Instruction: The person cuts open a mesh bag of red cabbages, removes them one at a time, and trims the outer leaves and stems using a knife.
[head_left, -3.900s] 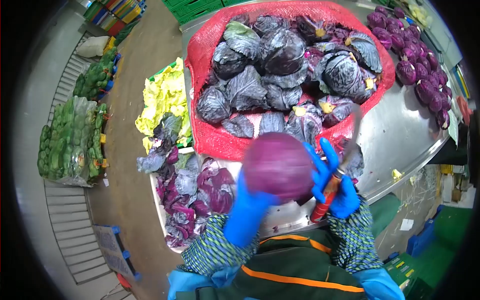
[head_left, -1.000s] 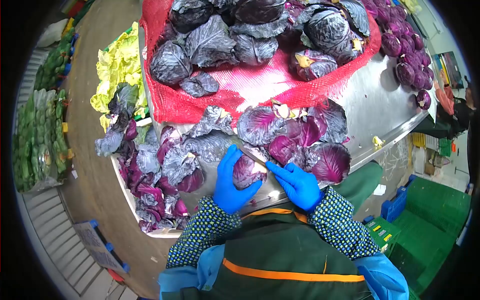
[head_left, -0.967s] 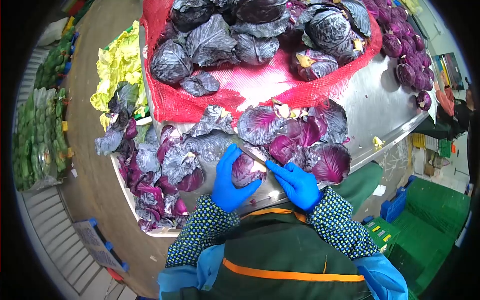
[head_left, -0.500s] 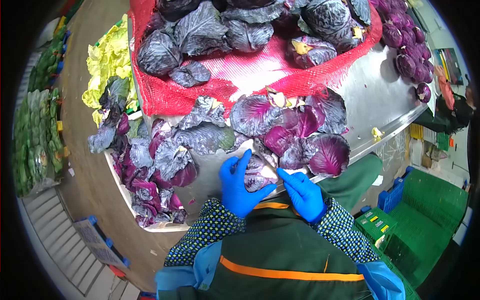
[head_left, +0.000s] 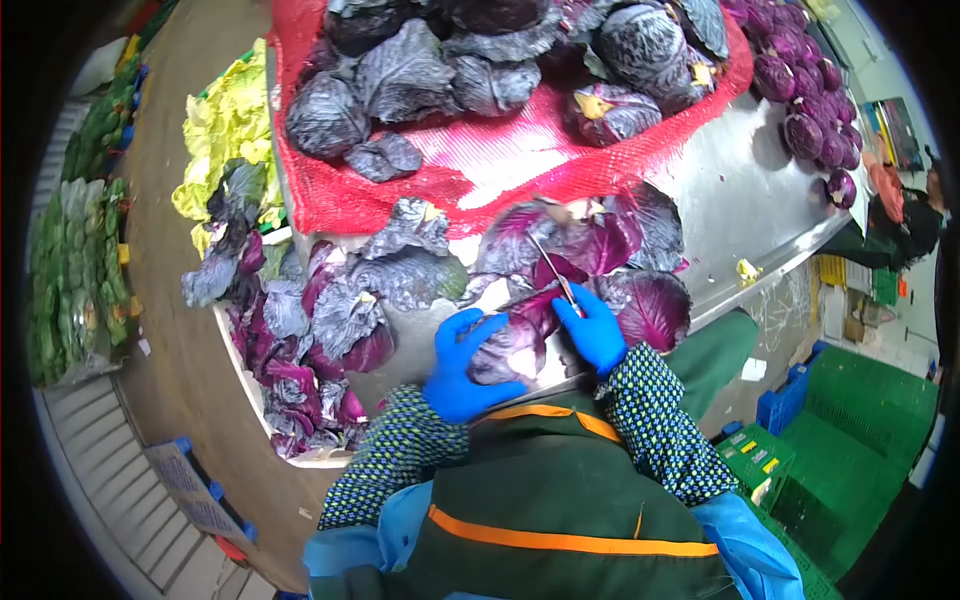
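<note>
My left hand [head_left: 464,366], in a blue glove, is curved around the left side of a red cabbage [head_left: 508,350] at the table's near edge. My right hand [head_left: 594,326], also gloved, is closed on a knife [head_left: 552,266], whose thin blade points up and to the left over the loose leaves. A purple leaf lies between the cabbage and my right hand. Cut outer leaves [head_left: 645,305] are spread beyond and to the right of the cabbage. More leaves [head_left: 345,320] are heaped at the left.
A red mesh sack [head_left: 450,190] with several dark cabbages lies across the back. Peeled purple cabbages [head_left: 815,115] are piled on the metal table [head_left: 715,200] at the right. Green crates [head_left: 850,430] stand on the floor at the lower right. A person [head_left: 900,220] is at the far right.
My right hand has turned and moved slightly up, and the knife blade now shows. My left hand has shifted a little left and down. The cabbage shows more of its purple side.
</note>
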